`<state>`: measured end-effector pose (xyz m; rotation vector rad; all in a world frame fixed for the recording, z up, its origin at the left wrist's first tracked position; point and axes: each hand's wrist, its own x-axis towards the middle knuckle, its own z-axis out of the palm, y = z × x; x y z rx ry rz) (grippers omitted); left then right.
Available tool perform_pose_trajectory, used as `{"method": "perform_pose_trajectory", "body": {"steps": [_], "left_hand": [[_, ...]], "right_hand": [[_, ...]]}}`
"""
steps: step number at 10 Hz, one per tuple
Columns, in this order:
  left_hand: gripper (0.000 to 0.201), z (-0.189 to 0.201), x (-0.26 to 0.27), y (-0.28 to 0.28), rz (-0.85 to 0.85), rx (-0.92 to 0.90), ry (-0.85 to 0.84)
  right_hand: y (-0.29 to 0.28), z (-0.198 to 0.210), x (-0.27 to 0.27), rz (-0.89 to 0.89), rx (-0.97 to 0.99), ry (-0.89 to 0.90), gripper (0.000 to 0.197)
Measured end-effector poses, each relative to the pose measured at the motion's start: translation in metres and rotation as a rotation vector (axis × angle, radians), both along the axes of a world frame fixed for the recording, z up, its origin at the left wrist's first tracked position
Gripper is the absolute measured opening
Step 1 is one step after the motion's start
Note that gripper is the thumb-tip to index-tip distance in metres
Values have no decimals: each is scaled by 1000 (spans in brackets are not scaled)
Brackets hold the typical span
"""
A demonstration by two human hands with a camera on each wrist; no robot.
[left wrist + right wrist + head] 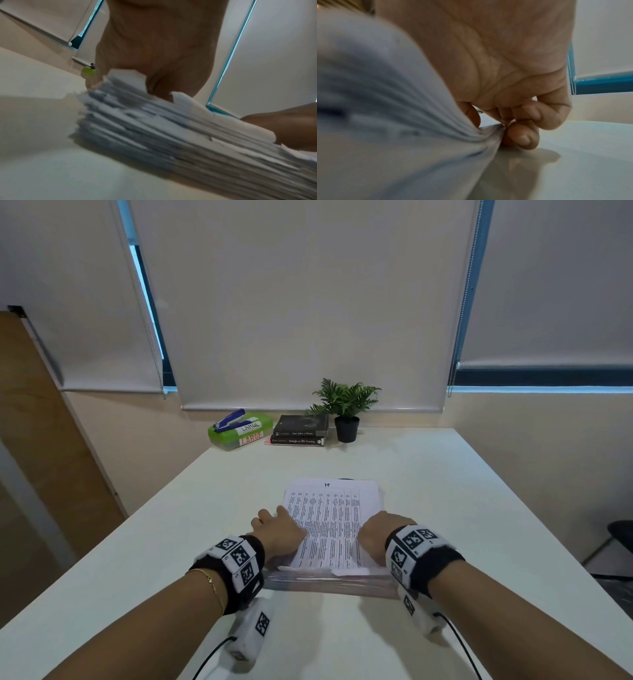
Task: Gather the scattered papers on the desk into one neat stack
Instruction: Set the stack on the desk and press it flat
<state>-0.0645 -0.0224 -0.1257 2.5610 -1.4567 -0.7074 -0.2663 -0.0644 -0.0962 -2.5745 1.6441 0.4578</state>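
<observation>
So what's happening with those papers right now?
Left hand and right hand grip the paper stack by its sides. Edges ragged. Nothing in the way.

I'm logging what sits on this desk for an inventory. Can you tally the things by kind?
Paper stack: 1
Books: 2
Green box: 1
Blue stapler: 1
Potted plant: 1
Total: 6

A white desk (445, 508) stood against a cream wall (513, 412) under windows covered by pale roller blinds (301, 302), with thin strips of blue daylight at their edges. A wooden panel (44, 440) rose at the left, and a dark chair (616, 535) sat at the right edge.
</observation>
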Motion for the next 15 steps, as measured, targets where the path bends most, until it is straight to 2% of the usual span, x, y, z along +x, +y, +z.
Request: {"method": "perform_pose_trajectory", "body": {"steps": [1, 2, 3, 4, 5, 6, 7, 9, 10, 12, 13, 15], "left_hand": [[87, 19, 12, 3, -9, 29, 61], [90, 49, 29, 4, -39, -53, 36], [78, 74, 41, -6, -149, -235, -79], [65, 74, 36, -19, -314, -419, -129], [71, 51, 28, -36, -476, -342, -208], [85, 26, 34, -52, -491, -197, -211], [89, 6, 39, -63, -475, -138, -189], [94, -26, 34, -75, -485, -95, -163], [95, -33, 36, -79, -491, -74, -171], [93, -38, 36, -83, -495, -45, -202], [91, -36, 34, -81, -499, -39, -217], [91, -31, 34, -82, -499, -28, -226]], "right_hand": [[-6, 13, -6, -133, 62, -129, 36], [-24, 28, -16, -135, 28, -175, 48], [-38, 47, -13, -20, -158, -274, 34], [-45, 44, 11, 130, -228, -380, 25], [-61, 16, 34, 193, -126, -421, 44], [-73, -18, 44, 132, 5, -346, 76], [-83, -42, 47, 28, 46, -303, 84], [-84, -58, 51, -33, 59, -290, 92], [-87, -62, 51, -34, 56, -269, 88], [-91, -67, 53, -42, 47, -239, 91], [-92, -68, 54, -69, 72, -234, 103], [-93, -58, 56, -66, 116, -188, 92]]}}
